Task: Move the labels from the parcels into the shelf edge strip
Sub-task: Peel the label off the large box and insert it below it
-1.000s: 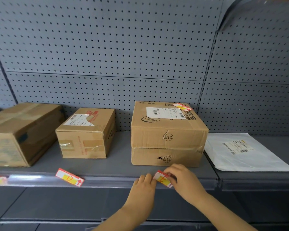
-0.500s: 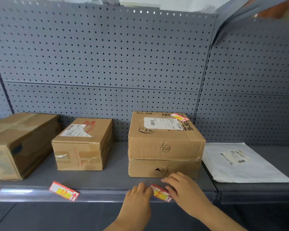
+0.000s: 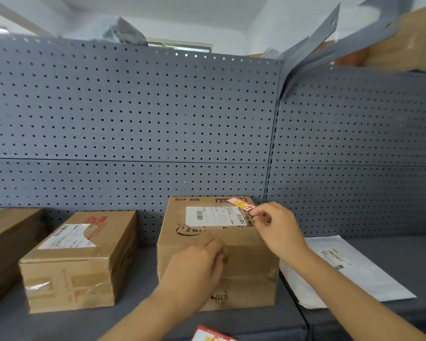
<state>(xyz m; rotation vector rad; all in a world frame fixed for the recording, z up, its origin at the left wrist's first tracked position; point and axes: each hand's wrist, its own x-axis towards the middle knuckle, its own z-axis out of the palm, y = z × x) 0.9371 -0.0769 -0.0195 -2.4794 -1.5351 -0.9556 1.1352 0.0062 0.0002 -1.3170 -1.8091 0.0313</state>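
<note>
A: Right hand point(image 3: 278, 227)?

B: Up over the top box point(image 3: 214, 244), at its back right corner. Thumb and forefinger tips meet on the near end of the red-and-yellow label point(image 3: 240, 203). Tight pinch grip, other fingers curled in behind.

A: Is the label off the box?

B: Cannot tell. It lies on the box top, just past the white shipping sticker point(image 3: 215, 216), with one end in the pinch.

A: Left hand point(image 3: 199, 264)?

B: Low against the front of the same box, at its top front edge. Fingers loosely curled, nothing in that grip. It looks to be touching the cardboard, back of the hand toward the camera.

A: Is the stack two boxes?

B: Yes, the top box sits on a lower box point(image 3: 246, 295) marked 113.

A: Other parcels?

B: A small box point(image 3: 79, 262) to the left, apart from the stack. A bigger box point(image 3: 8, 242) at the far left, cut off by the frame. A white mailer point(image 3: 349, 269) lies flat to the right, just beside the stack.

A: Any other labels?

B: A second label point(image 3: 212, 335), red and yellow, at the bottom edge by the front of the shelf point(image 3: 138, 321), mostly cropped. Cannot tell what it is sitting in.

A: Background?

B: A grey pegboard point(image 3: 133, 119) behind everything.
</note>
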